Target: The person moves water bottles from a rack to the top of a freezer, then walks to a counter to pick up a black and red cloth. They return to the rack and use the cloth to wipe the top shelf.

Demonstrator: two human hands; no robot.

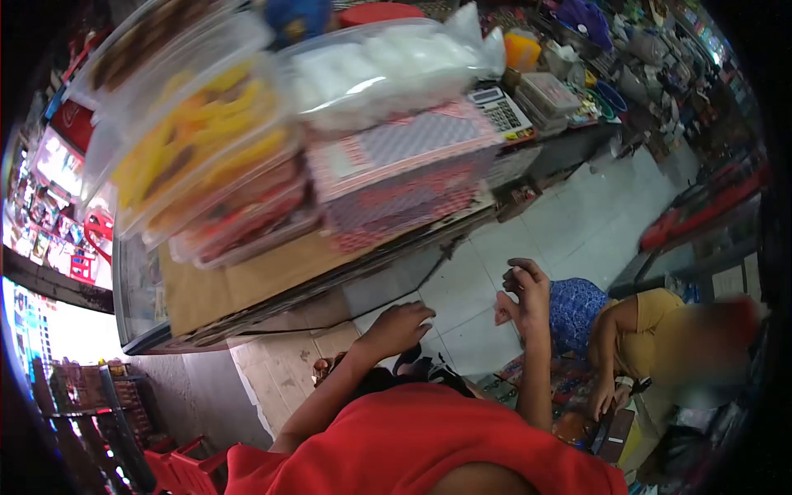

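Note:
My left hand (398,328) hangs in the air over the floor, just off the front edge of the counter. Its fingers are loosely bent, and nothing shows in them. To the right, my right hand (526,290) is raised with the fingers curled and apart from the thumb; it holds nothing that I can see. Neither hand touches anything. On the counter (239,285) beyond my left hand stand a pink and grey patterned box (404,169), a clear bag of white items (379,70) on top of it, and stacked plastic tubs (206,148) of yellow and red food.
A calculator (499,111) lies beside the box, next to clear containers (546,99). A person in a yellow top (652,330) sits at the right, one hand (606,400) near a box. Red plastic chairs (194,466) stand lower left. Pale tiles (569,214) cover the floor.

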